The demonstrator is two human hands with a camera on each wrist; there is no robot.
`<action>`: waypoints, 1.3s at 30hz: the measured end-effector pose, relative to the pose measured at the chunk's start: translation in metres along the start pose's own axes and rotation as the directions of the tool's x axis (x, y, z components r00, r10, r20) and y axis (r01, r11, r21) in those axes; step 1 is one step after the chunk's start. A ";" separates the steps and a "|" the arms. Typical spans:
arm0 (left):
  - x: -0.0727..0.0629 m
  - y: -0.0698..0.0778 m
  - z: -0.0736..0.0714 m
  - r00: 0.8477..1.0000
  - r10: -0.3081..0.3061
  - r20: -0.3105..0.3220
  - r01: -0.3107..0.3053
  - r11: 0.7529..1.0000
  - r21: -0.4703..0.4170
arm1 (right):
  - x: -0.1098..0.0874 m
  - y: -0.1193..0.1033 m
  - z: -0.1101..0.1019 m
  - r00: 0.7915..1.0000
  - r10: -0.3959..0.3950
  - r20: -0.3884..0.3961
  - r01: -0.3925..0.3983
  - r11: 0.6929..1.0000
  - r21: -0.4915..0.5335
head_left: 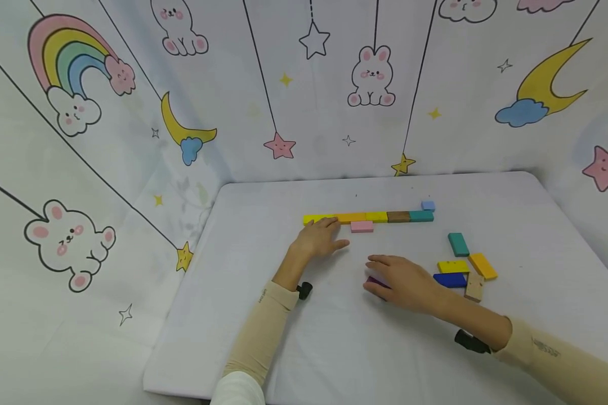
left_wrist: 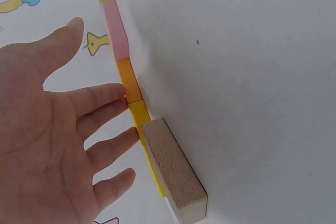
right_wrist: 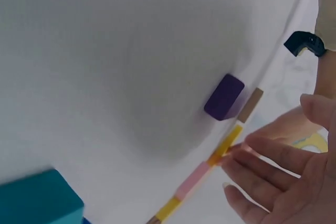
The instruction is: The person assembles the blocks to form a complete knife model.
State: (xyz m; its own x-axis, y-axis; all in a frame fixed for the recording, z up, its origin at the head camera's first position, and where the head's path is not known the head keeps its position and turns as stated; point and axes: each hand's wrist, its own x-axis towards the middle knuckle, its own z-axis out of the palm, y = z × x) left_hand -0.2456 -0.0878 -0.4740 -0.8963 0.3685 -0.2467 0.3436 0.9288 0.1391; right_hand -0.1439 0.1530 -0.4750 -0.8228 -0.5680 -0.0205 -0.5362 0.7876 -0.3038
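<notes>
A purple block [right_wrist: 224,97] lay on a white table [head_left: 344,351] beneath a person's right hand [head_left: 405,284], the nearer of the two, on the person's side of a row of blocks [head_left: 376,217]. From the head view it showed between the thumb and the fingers, mostly covered; the right wrist view put it clear of the fingertips, its long axis running roughly along the line of the row. The right fingers were loosely extended, the thumb well apart, with no grip on the block; whether any touched it could not be told. The left hand [head_left: 314,239], holding nothing, spread its nearly straight fingers against the row's left part, near a pink block [head_left: 362,226] and a wooden block [left_wrist: 173,163].
</notes>
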 end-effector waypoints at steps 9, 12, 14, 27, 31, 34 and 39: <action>-0.001 0.000 0.000 1.000 0.003 -0.009 -0.003 1.000 -0.020 | -0.028 -0.012 0.002 1.000 0.020 -0.004 -0.020 1.000 -0.004; -0.001 0.000 0.000 1.000 0.007 -0.013 -0.008 1.000 -0.016 | -0.037 -0.016 0.004 0.999 0.038 0.008 -0.038 0.999 0.022; -0.002 0.000 -0.001 1.000 0.012 -0.017 -0.012 1.000 -0.011 | -0.042 -0.018 0.004 0.999 0.046 0.006 -0.047 0.998 0.037; -0.005 0.001 -0.005 1.000 0.013 -0.007 -0.013 0.999 -0.031 | -0.057 -0.028 0.012 0.993 0.097 0.071 -0.099 0.995 0.026; -0.003 0.001 -0.002 1.000 0.012 -0.004 -0.012 0.999 -0.033 | -0.061 -0.028 0.015 0.992 0.100 0.080 -0.100 0.995 0.001; -0.002 0.001 -0.001 1.000 0.013 0.001 -0.013 1.000 -0.029 | -0.063 -0.028 0.017 0.994 0.082 0.078 -0.079 0.996 -0.039; -0.001 0.002 -0.001 1.000 0.014 0.005 -0.014 0.999 -0.030 | -0.065 -0.026 0.017 0.996 0.010 0.094 0.004 0.989 -0.148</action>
State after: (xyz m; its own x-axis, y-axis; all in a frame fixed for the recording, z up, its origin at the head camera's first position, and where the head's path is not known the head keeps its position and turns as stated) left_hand -0.2442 -0.0864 -0.4727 -0.8900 0.3818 -0.2493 0.3476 0.9219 0.1708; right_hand -0.0732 0.1652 -0.4816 -0.8068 -0.5800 -0.1126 -0.5614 0.8120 -0.1598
